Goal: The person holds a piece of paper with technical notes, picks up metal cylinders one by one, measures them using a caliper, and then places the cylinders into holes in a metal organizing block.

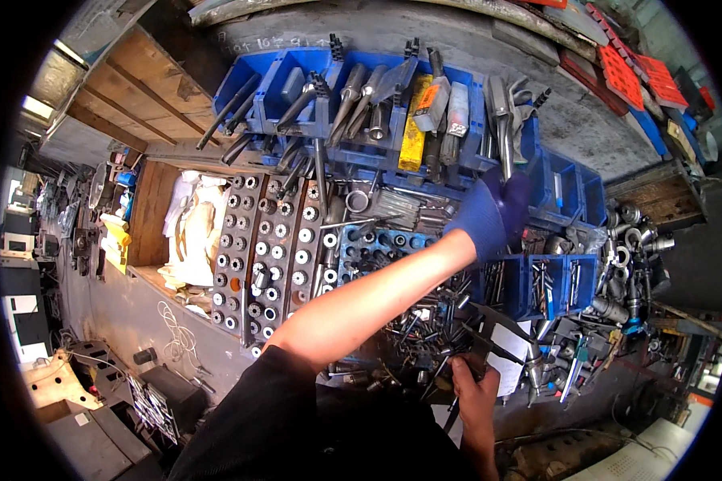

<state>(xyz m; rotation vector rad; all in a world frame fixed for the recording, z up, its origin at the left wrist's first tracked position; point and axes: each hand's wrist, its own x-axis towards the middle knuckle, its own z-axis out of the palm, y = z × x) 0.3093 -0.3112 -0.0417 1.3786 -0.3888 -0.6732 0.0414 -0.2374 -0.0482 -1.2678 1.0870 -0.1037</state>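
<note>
My left hand, in a purple-blue glove, reaches across the bench to the blue bins. Its fingers are closed around the lower end of a long shiny metal shank tool that leans out of a bin. The glove hides that end, so its exact kind does not show. Low in the view, my bare right hand grips a dark caliper, jaws pointing away from me. White paper lies beside the caliper. Beneath my left forearm are a blue hole tray and many loose small tools.
Left of my forearm stands a rack of collets, next to a wooden box with pale cloths. Small blue bins hold thin bits at right, with metal tool holders heaped beyond. Boxed tools, one yellow, fill the back bins.
</note>
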